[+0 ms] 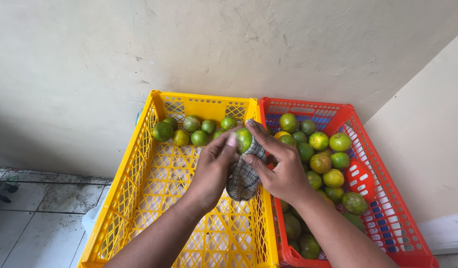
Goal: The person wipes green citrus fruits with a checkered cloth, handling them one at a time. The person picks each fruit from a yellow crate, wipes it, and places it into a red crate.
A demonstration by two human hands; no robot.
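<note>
My left hand (212, 168) and my right hand (283, 168) meet over the wall between two crates. Together they hold one green citrus fruit (244, 139) wrapped from below in a grey checked cloth (244, 178). My right hand grips the cloth against the fruit; the left hand's fingers press on the fruit's left side. The cloth's loose end hangs down between my wrists. The yellow crate (139, 164) on the left has several green fruits (191, 131) along its far end. The red crate (387, 208) on the right holds several green and yellow-green fruits (328, 159).
Both crates stand against a pale wall that turns a corner at the right. Grey, dirty floor tiles (35, 213) lie to the left of the yellow crate. A white thing (92, 218) shows partly under that crate's left side.
</note>
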